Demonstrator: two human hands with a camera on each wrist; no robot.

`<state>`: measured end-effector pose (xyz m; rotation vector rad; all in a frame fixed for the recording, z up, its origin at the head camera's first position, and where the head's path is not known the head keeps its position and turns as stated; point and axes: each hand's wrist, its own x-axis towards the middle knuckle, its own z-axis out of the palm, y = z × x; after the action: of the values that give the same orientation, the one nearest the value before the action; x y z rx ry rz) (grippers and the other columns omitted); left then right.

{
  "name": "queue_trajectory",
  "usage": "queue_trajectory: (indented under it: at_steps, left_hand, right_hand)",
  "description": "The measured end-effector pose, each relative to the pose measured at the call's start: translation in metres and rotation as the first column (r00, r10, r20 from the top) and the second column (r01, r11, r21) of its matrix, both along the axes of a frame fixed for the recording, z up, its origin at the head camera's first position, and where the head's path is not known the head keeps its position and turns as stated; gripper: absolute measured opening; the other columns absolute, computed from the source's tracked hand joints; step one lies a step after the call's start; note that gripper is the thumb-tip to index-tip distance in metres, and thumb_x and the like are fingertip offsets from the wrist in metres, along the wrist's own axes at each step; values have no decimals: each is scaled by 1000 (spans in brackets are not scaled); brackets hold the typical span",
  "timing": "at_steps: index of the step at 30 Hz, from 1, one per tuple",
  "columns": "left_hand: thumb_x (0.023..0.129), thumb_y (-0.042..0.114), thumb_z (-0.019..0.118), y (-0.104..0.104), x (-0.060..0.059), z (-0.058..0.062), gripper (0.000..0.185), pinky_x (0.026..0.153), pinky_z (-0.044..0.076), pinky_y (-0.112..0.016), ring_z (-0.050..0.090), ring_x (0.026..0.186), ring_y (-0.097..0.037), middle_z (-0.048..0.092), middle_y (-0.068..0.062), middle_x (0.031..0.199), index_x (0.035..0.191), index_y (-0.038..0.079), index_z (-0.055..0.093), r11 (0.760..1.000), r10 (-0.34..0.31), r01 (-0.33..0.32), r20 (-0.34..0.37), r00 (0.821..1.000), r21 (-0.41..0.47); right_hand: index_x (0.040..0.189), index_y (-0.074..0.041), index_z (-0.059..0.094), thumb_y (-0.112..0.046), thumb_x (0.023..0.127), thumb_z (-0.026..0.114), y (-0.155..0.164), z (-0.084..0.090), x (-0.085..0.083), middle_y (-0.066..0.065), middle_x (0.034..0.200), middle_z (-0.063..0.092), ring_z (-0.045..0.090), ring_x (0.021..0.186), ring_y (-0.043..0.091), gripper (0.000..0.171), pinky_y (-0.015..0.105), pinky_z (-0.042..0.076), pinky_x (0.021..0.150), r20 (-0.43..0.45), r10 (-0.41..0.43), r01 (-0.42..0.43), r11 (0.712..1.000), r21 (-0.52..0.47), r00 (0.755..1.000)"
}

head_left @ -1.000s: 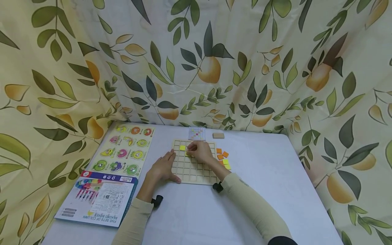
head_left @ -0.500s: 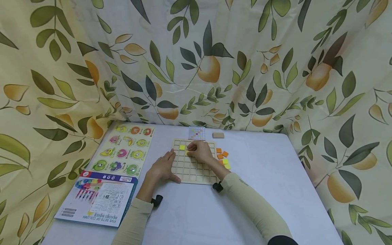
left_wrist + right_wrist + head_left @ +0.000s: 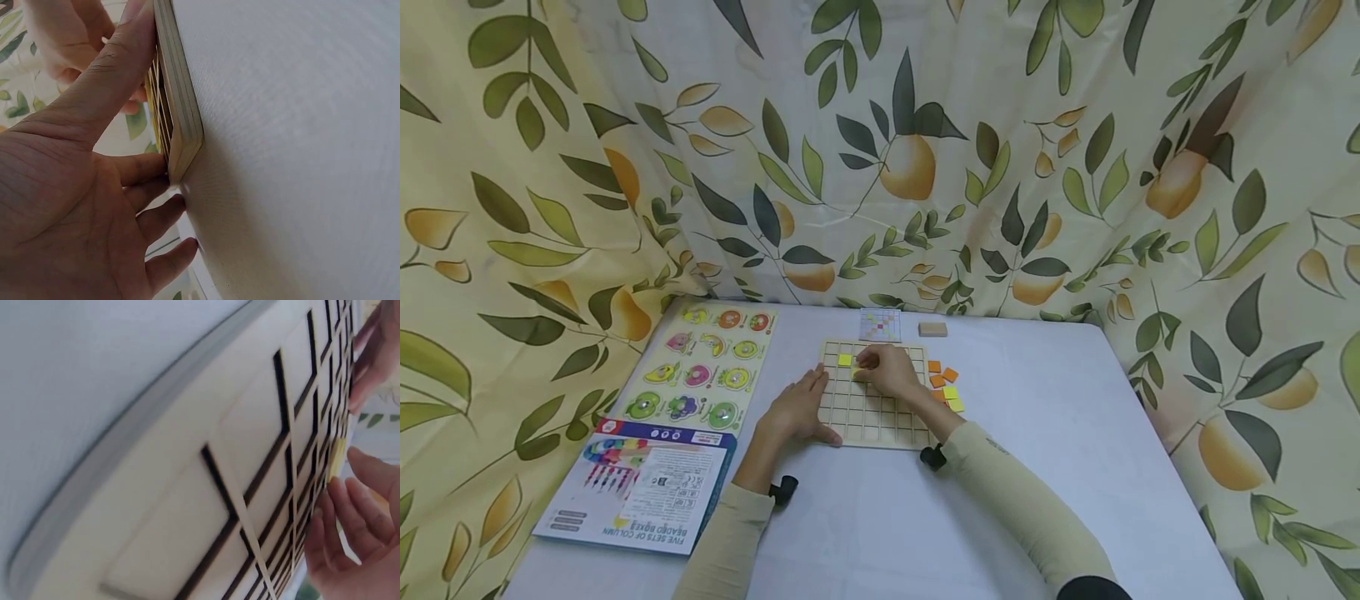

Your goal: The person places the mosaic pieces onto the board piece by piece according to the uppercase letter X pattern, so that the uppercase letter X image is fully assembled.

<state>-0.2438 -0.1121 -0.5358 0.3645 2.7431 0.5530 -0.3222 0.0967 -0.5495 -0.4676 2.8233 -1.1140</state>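
— Nothing much has moved since a second ago, I'd say: my right hand (image 3: 889, 371) stays over the far rows of the grid board (image 3: 872, 421), only a touch nearer the placed yellow tile (image 3: 846, 360).

— And what does it hold?

— From the head view I see its fingers curled onto a second yellow tile (image 3: 857, 372) just beside the first. The right wrist view shows what the head view hides: fingertips (image 3: 334, 494) pressing that yellow edge down into a cell.

— Your left hand?

— My left hand (image 3: 797, 410) lies flat, fingers straight, against the board's near-left edge; the left wrist view shows the thumb along the board's side wall (image 3: 178, 119).

— What is in the board?

— Those two yellow tiles; the cells I can see are otherwise bare wood. Loose orange and yellow tiles (image 3: 946, 385) lie on the table (image 3: 1045, 433) just right of the board.
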Motion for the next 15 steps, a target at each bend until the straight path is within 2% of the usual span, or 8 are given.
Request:
queue_trajectory:
  at_steps: [6, 15]
  left_hand:
    - [68, 52, 95, 0, -1, -2, 131, 127, 23, -53, 18, 159, -35, 13, -15, 174, 165, 2, 24, 1000, -8, 8, -4, 1000, -5]
    - [67, 51, 96, 2, 2, 0, 131, 128, 21, -52, 17, 159, -35, 13, -16, 174, 164, 1, 25, 1000, -1, 1, 1, 1000, -9]
  right_hand:
    - [116, -5, 77, -14, 93, 81, 17, 8, 7, 4, 105, 77, 73, 98, 22, 26, 39, 60, 88, -22, 26, -28, 997, -75, 999]
    - [117, -2, 76, -11, 93, 79, 56, 20, 20, 9, 108, 77, 73, 101, 27, 25, 46, 60, 88, -50, -50, 45, 994, -95, 998]
